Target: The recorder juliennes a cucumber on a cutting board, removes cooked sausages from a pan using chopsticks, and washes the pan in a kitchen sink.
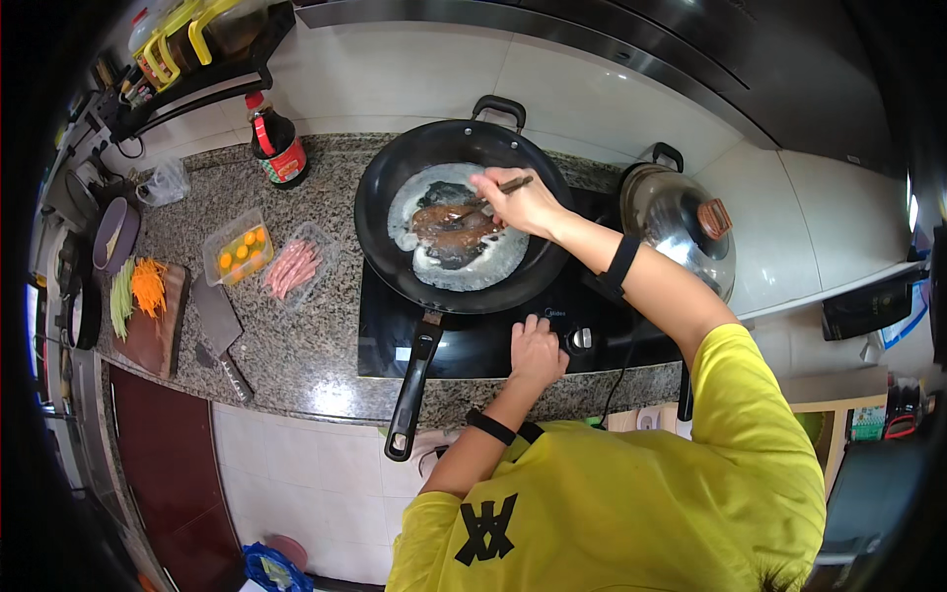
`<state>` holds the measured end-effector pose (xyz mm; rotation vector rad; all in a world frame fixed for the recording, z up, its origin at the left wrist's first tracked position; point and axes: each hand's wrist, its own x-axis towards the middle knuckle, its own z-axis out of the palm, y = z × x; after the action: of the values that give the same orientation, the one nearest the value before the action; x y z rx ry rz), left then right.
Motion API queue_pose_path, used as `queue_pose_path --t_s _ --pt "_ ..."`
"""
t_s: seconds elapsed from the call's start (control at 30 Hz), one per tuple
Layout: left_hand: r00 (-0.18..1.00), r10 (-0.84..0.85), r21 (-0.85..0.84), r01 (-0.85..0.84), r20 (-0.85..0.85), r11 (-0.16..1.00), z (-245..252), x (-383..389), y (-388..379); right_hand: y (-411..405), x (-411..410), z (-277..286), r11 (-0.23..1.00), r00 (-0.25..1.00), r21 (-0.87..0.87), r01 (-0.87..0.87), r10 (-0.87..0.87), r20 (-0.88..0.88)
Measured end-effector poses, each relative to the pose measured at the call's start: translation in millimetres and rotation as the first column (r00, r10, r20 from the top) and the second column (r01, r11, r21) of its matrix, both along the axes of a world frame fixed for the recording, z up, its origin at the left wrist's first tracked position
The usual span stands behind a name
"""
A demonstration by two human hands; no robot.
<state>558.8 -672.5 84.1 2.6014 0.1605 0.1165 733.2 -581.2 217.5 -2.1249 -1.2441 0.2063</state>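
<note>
My right hand [510, 203] is closed around dark chopsticks [516, 184] above the black wok [377, 244]. Their lower ends reach towards a glossy brown mass [451, 238] in the middle of the pan. Around that mass spreads a whitish, translucent layer [473, 278]; whether it is liquid or partly set, I cannot tell. My left hand [536, 350], its fingers curled, rests on the front of the black Midea cooktop [473, 344], left of a silver knob [582, 338]. Nothing shows in that hand. The wok's long handle [413, 388] sticks out over the counter's front edge.
Left of the wok are a plastic tub of egg yolks [243, 251], pink meat strips [293, 268], a cleaver [220, 325] and a cutting board [164, 344] with shredded vegetables. A sauce bottle [281, 152] stands behind. A metal-lidded pan [677, 222] is at right.
</note>
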Motion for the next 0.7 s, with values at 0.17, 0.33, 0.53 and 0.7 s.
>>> queue_pose_path --t_s 0.17,0.33,0.53,0.7 --pt "0.925 0.377 -0.280 -0.351 0.041 0.893 -28.7 -3.2 -15.2 10.8 10.9 -5.6 0.913 0.821 0.070 0.402 -0.325 -0.470" --pt "0.939 0.310 -0.251 -0.268 0.150 0.930 -45.4 0.6 -21.0 6.4 34.7 -9.0 0.785 0.634 0.063 0.617 -0.447 -0.631" --pt "0.970 0.228 -0.235 -0.203 0.086 0.951 -50.9 -3.1 -18.6 -14.6 62.4 -15.2 0.761 0.404 -0.077 0.644 -0.424 -0.810" --pt "0.966 0.178 -0.326 -0.110 0.187 0.939 -20.8 -45.8 -6.9 -38.3 81.0 -12.6 0.776 0.270 -0.147 0.613 -0.381 -0.884"
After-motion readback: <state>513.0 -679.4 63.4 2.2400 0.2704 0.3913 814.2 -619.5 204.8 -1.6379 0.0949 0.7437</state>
